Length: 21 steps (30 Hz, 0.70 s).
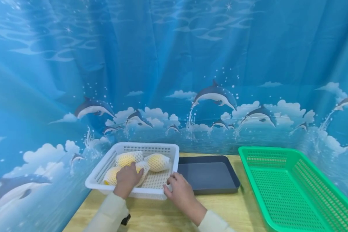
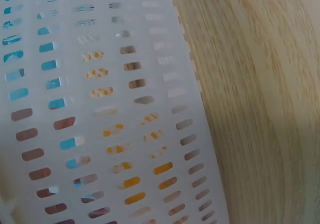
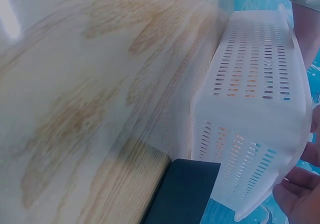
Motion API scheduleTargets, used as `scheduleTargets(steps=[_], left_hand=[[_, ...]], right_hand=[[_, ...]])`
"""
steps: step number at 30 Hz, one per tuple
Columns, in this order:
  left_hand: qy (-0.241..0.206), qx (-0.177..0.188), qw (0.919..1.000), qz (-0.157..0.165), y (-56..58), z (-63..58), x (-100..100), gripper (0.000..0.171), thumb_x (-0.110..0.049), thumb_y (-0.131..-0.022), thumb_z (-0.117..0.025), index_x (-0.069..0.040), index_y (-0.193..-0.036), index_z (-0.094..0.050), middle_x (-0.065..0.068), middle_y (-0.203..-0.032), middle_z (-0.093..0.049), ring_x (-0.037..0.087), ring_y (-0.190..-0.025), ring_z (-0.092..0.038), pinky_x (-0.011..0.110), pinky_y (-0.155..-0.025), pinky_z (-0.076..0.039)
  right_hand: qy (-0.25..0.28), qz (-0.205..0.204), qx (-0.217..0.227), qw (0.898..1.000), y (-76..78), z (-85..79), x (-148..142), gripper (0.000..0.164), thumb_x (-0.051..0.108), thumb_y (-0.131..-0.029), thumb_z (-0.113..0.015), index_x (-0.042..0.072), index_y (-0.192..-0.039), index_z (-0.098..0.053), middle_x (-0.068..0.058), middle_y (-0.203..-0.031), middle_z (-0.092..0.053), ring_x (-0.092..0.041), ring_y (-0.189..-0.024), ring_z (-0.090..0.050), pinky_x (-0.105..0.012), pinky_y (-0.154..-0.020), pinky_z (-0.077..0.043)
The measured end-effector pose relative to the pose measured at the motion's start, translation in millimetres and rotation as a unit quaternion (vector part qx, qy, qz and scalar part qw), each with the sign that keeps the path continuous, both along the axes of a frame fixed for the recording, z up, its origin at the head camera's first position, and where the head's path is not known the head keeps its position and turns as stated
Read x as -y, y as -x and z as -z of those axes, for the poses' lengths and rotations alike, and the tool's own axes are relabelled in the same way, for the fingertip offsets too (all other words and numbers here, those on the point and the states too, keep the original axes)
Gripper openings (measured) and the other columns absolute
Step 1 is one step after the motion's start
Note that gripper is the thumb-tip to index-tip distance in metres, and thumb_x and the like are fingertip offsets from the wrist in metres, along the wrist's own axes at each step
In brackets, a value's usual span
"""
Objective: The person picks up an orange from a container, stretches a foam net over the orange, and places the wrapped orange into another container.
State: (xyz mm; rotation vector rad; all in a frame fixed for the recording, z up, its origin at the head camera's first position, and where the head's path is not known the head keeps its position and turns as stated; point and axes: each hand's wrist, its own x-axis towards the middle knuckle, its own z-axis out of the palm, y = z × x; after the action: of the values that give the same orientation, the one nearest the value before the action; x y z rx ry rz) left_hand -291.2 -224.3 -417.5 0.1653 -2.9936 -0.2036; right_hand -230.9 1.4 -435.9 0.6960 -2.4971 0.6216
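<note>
Several yellow fruits (image 1: 156,162) in white foam nets lie in a white slotted basket (image 1: 174,151). My left hand (image 1: 127,178) reaches over the basket's near rim and rests among the fruits, its thumb spread from the fingers against a netted one. Some of its fingertips are hidden. Through the slots of the basket wall (image 2: 112,111), yellow shows in the left wrist view. At the basket's near right corner, my right hand (image 1: 181,190) touches the rim with loosely bent fingers (image 3: 300,176).
A dark grey tray (image 1: 208,190) stands right of the white basket, close to its side. Farther right is a large green slotted basket (image 1: 281,187). All stand on a wood-grain table (image 1: 153,214). Behind hangs a blue dolphin-print curtain (image 1: 174,64).
</note>
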Motion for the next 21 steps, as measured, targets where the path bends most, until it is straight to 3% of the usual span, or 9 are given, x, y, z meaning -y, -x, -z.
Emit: scheduleTargets(steps=[4,7,11,15,21], left_hand=[[0.019,-0.005,0.9998,-0.009,-3.3,-3.1,3,0.056,-0.046,-0.096,-0.051,0.007,-0.116,-0.056,0.021,-0.076,-0.060,0.035,-0.069,-0.062,0.046,-0.055,-0.051],[0.024,-0.001,0.9996,-0.013,-8.3,-7.6,5,0.053,-0.042,-0.097,-0.051,0.008,-0.115,-0.056,0.024,-0.080,-0.060,0.037,-0.072,-0.062,0.047,-0.057,-0.052],[0.018,-0.002,0.9998,-0.007,-15.7,-17.7,3,0.051,-0.038,-0.097,-0.053,0.007,-0.120,-0.056,0.028,-0.090,-0.060,0.040,-0.078,-0.062,0.051,-0.060,-0.052],[0.002,0.003,1.0000,0.004,-23.5,-32.3,-9,0.055,-0.042,-0.098,-0.050,0.003,-0.131,-0.052,0.030,-0.105,-0.059,0.045,-0.087,-0.060,0.055,-0.067,-0.052],[-0.028,0.017,0.9986,0.041,-34.8,-49.3,-36,0.063,-0.051,-0.097,-0.047,-0.007,-0.143,-0.045,0.028,-0.133,-0.048,0.050,-0.113,-0.051,0.065,-0.088,-0.044]], right_hand=[[-0.002,-0.004,0.001,1.000,-3.1,-1.5,3,0.016,0.027,-0.089,-0.066,0.011,-0.089,-0.069,-0.004,-0.104,-0.063,-0.018,-0.095,-0.061,-0.032,-0.077,-0.057],[-0.005,-0.013,0.022,1.000,-4.8,-5.4,5,0.017,0.027,-0.091,-0.065,0.011,-0.094,-0.069,-0.003,-0.105,-0.062,-0.018,-0.097,-0.060,-0.032,-0.079,-0.057],[-0.019,-0.033,0.066,0.997,-6.5,-15.1,3,0.021,0.028,-0.093,-0.063,0.010,-0.103,-0.067,-0.002,-0.104,-0.061,-0.017,-0.099,-0.060,-0.033,-0.083,-0.055],[-0.042,-0.052,0.099,0.993,-8.7,-26.9,-10,0.030,0.028,-0.094,-0.063,0.008,-0.116,-0.062,-0.004,-0.115,-0.061,-0.021,-0.111,-0.057,-0.038,-0.092,-0.052],[-0.086,-0.061,0.093,0.990,-11.2,-43.3,-37,0.041,0.032,-0.093,-0.065,0.008,-0.127,-0.058,-0.010,-0.129,-0.057,-0.031,-0.127,-0.049,-0.049,-0.105,-0.042]])
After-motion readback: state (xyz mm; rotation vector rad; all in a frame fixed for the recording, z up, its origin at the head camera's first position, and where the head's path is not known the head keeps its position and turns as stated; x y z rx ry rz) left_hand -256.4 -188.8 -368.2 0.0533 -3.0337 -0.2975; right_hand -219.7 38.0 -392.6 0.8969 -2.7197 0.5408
